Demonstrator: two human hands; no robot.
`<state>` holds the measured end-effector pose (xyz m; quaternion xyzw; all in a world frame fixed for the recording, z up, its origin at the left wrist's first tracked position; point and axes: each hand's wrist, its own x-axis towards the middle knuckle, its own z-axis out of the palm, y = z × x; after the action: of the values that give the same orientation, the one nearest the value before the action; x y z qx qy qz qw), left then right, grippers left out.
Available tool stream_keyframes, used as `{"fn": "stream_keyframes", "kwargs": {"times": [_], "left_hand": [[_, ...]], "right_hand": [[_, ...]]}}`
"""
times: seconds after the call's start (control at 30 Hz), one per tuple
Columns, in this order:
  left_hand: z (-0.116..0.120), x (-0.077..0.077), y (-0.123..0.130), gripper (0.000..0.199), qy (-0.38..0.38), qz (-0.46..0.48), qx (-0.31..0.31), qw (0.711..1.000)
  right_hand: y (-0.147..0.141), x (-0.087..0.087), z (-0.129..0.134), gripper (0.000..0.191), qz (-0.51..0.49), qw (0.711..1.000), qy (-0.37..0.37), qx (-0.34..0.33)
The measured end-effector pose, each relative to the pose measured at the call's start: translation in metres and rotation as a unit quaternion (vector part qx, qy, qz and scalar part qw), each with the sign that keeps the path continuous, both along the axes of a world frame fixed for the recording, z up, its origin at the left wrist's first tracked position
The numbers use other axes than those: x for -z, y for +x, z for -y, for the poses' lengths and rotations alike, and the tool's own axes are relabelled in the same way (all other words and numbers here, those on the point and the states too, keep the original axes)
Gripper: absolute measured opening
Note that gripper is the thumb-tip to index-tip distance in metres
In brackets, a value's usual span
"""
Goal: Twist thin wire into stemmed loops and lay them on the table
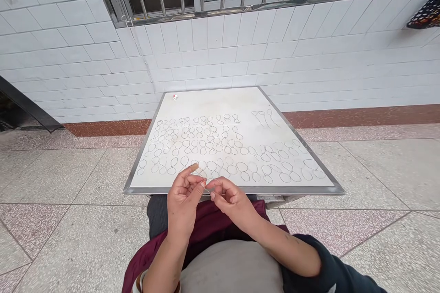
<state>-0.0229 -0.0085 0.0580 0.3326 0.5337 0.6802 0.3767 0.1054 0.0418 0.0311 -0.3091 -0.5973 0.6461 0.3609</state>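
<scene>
A white board (237,100) with a metal rim is seen resting over the seated person's lap, its far edge close to the tiled wall (240,55). Rows of thin wire loops (206,144), bent into figure-eight shapes, are laid across most of the board, from the left edge to the right edge; three longer-stemmed pieces (264,118) lie apart near the far right corner. A small red-and-white object (175,97) is noted at the far left corner.

Both hands are held together just over the near edge of the board. The left hand (184,192) is pinched narrowly, thumb to fingers, with the index finger raised. The right hand (228,197) is likewise closed to a narrow pinch. A fine wire piece (207,186) appears to be held between the two pinches, though it is too thin to be confirmed.
</scene>
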Motion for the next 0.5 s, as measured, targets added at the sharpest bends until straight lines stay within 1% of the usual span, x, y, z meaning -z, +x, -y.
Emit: {"fn": "stream_keyframes", "kwargs": {"times": [0.1,0.23,0.27,0.33,0.4,0.43,0.5], "left_hand": [[-0.001,-0.002,-0.006,0.04,-0.002,0.01,-0.004,1.0],[0.0,-0.004,-0.012,0.044,-0.003,-0.017,-0.003,1.0],[0.001,-0.005,-0.012,0.044,-0.003,-0.025,-0.002,1.0],[0.002,-0.005,-0.012,0.044,-0.006,-0.033,0.002,0.999],[0.003,-0.005,-0.012,0.044,-0.007,-0.032,0.006,0.999],[0.004,-0.006,-0.013,0.044,-0.006,-0.032,0.007,0.999],[0.005,-0.007,-0.014,0.043,-0.006,-0.037,0.006,0.999]], "right_hand": [[0.003,0.004,-0.003,0.015,0.0,1.0,0.002,-0.02],[0.007,0.008,-0.004,0.022,-0.034,0.997,0.028,-0.063],[0.008,0.008,-0.003,0.023,-0.05,0.996,0.026,-0.069],[0.008,0.009,-0.001,0.024,-0.087,0.993,-0.004,-0.079],[0.009,0.011,0.001,0.024,-0.115,0.989,-0.036,-0.083],[0.009,0.011,0.001,0.024,-0.116,0.989,-0.036,-0.081],[0.012,0.013,0.0,0.026,-0.084,0.994,-0.006,-0.07]]}}
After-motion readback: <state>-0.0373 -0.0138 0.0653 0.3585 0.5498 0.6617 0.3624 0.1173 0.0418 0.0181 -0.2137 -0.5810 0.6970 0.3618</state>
